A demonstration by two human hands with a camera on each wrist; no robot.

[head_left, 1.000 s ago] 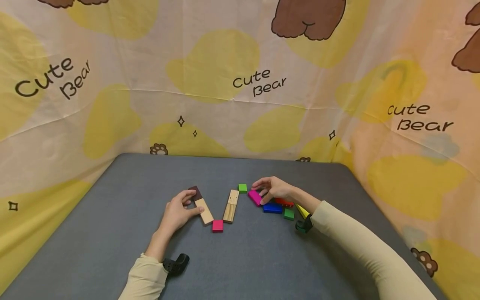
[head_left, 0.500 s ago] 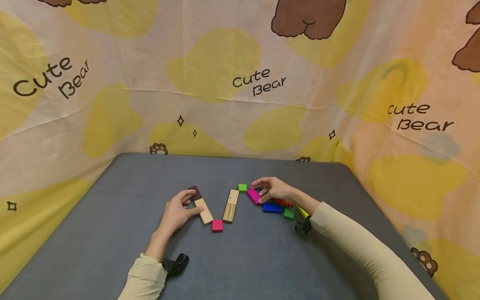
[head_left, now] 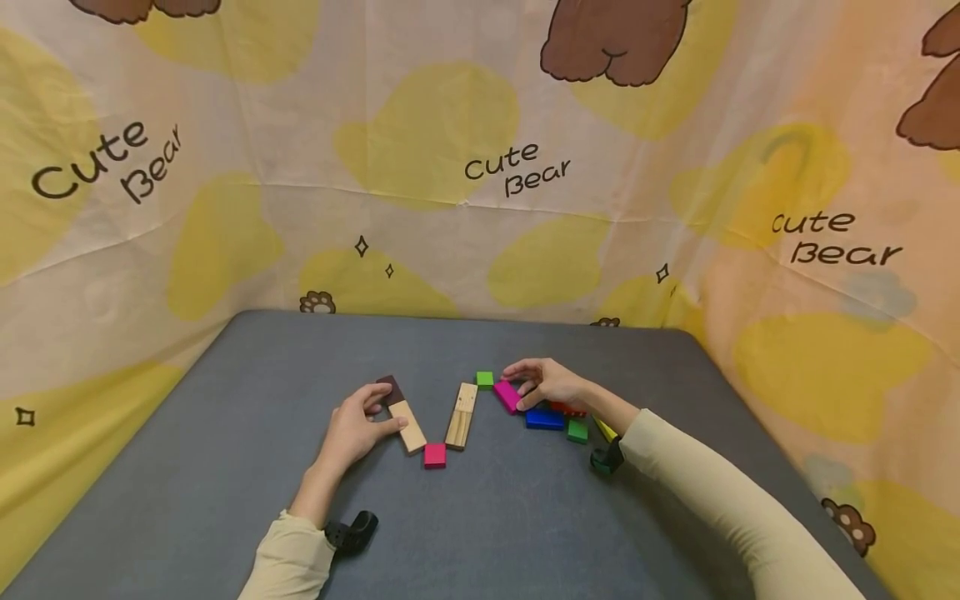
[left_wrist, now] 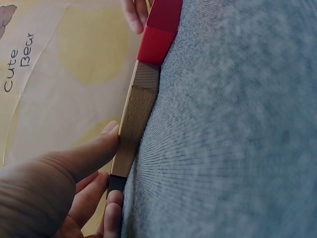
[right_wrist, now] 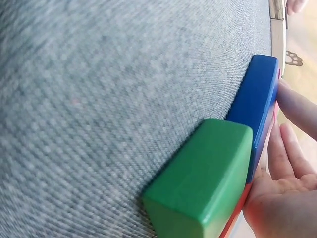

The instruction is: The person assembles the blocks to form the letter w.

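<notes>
On the grey table (head_left: 225,467) flat blocks lie in a zigzag: a dark brown block (head_left: 390,386), a light wood block (head_left: 411,428), a pink square (head_left: 434,455), a second wood block (head_left: 461,414) and a small green cube (head_left: 485,380). My left hand (head_left: 381,414) holds the first wood block (left_wrist: 136,119), thumb (left_wrist: 84,158) along its side, fingers by the dark block (left_wrist: 116,183). My right hand (head_left: 522,388) pinches a magenta block (head_left: 507,396) lying right beside the green cube.
Behind the right hand lie a blue block (head_left: 543,419) (right_wrist: 255,99), a green cube (head_left: 577,431) (right_wrist: 203,173), a red block (head_left: 566,408) and a yellow one (head_left: 604,430). A "Cute Bear" printed cloth (head_left: 480,167) walls the table on three sides.
The right hand has slid the magenta block a little left, closer to the small green cube. The left hand has stayed on its wood block.
</notes>
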